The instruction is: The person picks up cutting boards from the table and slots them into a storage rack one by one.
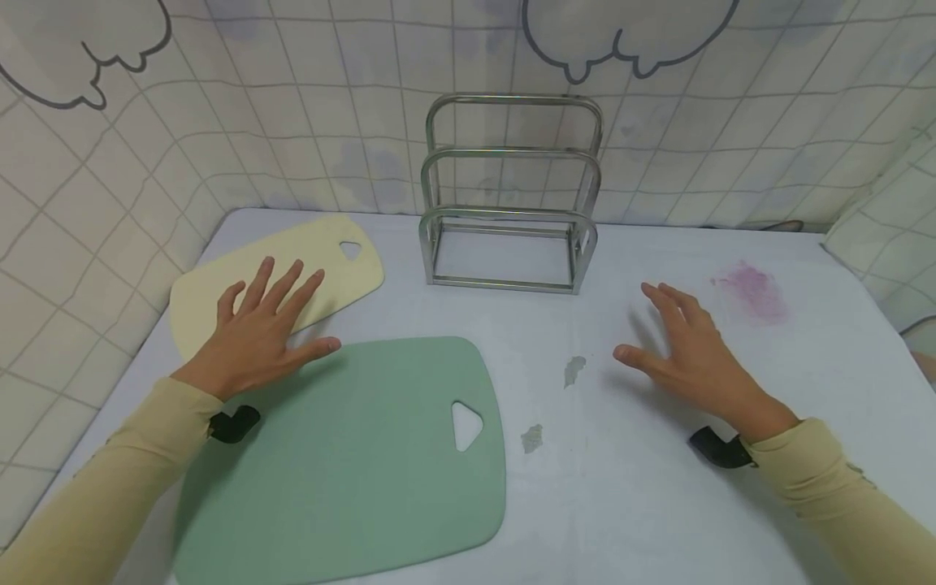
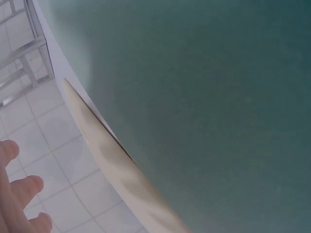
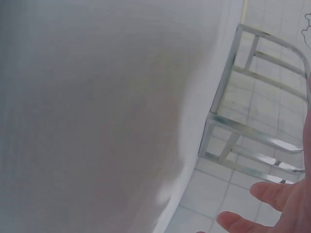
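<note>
My left hand (image 1: 259,333) hovers with fingers spread above the two cutting boards, holding nothing. Under its fingers lies a cream cutting board (image 1: 329,244), flat at the back left with a small handle hole. A larger green cutting board (image 1: 351,471) lies in front of it, partly beneath my left wrist. My right hand (image 1: 695,357) is held over the white table at the right, fingers extended and nothing in them. Between the hands, further back, stands a metal rack (image 1: 504,284) with three upright loops and no board in it.
The white tabletop (image 1: 643,504) has a pink stain (image 1: 756,292) at the right and two small grey patches (image 1: 574,370) near the middle. A tiled-pattern wall covering (image 1: 351,122) rises behind and at both sides. A dark cable (image 1: 782,225) runs along the back right edge.
</note>
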`<state>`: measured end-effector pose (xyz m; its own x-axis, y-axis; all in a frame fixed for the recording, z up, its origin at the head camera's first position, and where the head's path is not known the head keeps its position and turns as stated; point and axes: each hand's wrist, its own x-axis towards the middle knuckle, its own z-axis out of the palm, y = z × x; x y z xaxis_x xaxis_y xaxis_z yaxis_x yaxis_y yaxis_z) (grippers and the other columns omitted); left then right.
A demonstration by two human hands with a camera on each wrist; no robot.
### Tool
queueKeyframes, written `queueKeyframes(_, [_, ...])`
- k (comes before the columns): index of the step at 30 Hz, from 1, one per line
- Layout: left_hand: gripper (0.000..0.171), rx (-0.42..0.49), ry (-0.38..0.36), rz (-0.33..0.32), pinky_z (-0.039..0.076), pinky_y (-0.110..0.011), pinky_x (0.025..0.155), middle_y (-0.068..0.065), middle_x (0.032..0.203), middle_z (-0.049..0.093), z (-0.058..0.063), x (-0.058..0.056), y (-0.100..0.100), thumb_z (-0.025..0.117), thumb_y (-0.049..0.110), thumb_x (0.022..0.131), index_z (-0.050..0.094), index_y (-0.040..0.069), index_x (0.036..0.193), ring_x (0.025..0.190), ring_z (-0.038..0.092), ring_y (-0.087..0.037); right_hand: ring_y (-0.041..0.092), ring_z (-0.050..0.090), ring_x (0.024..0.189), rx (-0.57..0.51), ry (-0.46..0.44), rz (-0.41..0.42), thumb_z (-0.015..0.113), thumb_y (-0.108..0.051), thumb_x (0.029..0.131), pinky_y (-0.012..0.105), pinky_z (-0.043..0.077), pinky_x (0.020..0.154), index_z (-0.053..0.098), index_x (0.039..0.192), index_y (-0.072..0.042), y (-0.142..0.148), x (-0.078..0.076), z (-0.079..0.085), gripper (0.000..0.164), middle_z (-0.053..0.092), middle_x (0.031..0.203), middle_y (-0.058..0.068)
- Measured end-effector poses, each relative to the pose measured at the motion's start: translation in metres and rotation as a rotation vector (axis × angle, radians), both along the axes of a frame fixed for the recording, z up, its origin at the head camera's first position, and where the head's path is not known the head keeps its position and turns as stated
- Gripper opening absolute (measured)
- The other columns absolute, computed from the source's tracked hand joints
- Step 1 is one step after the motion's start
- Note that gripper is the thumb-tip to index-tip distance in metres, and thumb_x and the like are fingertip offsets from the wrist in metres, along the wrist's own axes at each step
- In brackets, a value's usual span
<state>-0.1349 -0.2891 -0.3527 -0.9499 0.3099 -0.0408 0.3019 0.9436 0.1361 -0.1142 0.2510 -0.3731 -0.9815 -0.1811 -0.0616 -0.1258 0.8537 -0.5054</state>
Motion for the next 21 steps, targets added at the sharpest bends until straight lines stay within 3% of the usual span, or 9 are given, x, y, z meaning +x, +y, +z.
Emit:
queueKeyframes(10, [0.094,0.001,0.004,-0.005,0.009,-0.069,0.118,-0.014,0.174,0.017,-0.003,0.0,0.001,0.058,0.068,0.095,0.014,0.028,0.167,0.163,0.002,-0.042,0.056,0.022,0.15,-0.017,-0.028,0.028,0.073,-0.056,0.092,0.078,0.03,0.11,0.015,0.166,-0.018,-0.01,0.005,0.0,0.102,0.013,0.171,0.025])
queueKeyframes(21, [0.095,-0.008,-0.037,-0.014,0.011,-0.07,0.118,-0.013,0.175,0.015,-0.004,0.0,0.004,0.057,0.068,0.095,0.011,0.029,0.168,0.163,0.001,-0.043,0.055,0.025,0.149,-0.024,-0.002,0.057,0.075,-0.055,0.09,0.076,0.031,0.11,0.019,0.165,-0.017,-0.019,0.008,-0.002,0.101,0.018,0.169,0.024])
